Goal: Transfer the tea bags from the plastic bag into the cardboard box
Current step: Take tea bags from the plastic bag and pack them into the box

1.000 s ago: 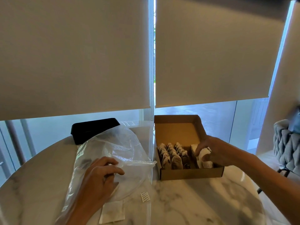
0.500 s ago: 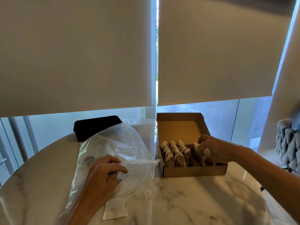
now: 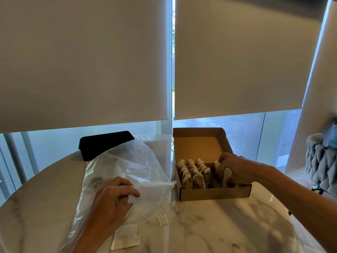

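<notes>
1. Two hands at a marble table (image 3: 228,221): right hand (image 3: 235,168) inside the cardboard box (image 3: 215,193), fingers curled round a tea bag (image 3: 227,177); packed tea bags (image 3: 193,172) stand just left of those fingers.
2. Left hand (image 3: 111,199), fingers bent, pinches the clear plastic bag (image 3: 131,167); its contents are hard to make out.
3. Small sachet's (image 3: 162,219) printing, right of the left fingers, is unreadable.

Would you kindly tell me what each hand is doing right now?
Left hand: inside the plastic bag, fingers curled; contents unclear.
Right hand: holds tea bags in the cardboard box.
</notes>
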Demonstrator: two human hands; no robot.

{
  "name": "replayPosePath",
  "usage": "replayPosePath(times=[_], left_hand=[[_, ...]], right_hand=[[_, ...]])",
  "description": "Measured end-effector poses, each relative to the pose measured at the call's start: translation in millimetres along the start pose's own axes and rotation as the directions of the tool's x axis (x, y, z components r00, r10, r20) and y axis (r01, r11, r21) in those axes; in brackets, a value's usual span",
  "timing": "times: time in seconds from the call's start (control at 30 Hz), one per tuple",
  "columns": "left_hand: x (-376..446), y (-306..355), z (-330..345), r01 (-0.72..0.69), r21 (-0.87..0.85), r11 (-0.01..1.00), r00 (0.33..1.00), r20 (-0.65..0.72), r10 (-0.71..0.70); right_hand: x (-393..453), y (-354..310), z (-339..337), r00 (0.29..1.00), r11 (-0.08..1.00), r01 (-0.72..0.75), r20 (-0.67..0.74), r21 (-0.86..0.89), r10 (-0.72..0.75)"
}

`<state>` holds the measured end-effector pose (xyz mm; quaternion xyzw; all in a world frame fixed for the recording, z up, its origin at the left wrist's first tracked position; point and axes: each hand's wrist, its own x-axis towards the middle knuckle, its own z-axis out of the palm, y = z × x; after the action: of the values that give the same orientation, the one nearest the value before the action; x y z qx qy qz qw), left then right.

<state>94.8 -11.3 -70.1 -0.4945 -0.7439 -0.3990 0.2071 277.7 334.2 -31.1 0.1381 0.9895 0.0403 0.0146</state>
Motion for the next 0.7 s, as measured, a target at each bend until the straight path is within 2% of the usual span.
replayPosePath(times=[0.17, 0.27, 0.43, 0.6, 0.7], left_hand=[[0, -3, 0, -0.003, 0.016, 1.0, 1.0, 0.01, 0.002], [-1, -3, 0, -0.006, 0.019, 1.0, 1.0, 0.014, 0.006], [-1, 0, 0, 0.002, 0.02, 1.0, 1.0, 0.017, -0.002], [-1, 2, -1, -0.014, 0.032, 0.999, 1.0, 0.014, 0.013], [-1, 3, -1, 0.001, 0.024, 1.0, 1.0, 0.017, -0.002]], right_hand=[[-1, 1, -1, 0.994, 0.989, -0.058, -0.084, 0.135, 0.069], [-3, 1, -5, 0.989, 0.987, -0.048, -0.128, 0.152, 0.068], [-4, -1, -13, 0.986, 0.998, -0.057, -0.157, 0.038, 0.062], [-3, -9, -16, 0.993, 0.987, -0.028, -0.12, -0.156, 0.009], [-1, -16, -13, 0.998, 0.981, -0.006, -0.07, -0.196, -0.008]])
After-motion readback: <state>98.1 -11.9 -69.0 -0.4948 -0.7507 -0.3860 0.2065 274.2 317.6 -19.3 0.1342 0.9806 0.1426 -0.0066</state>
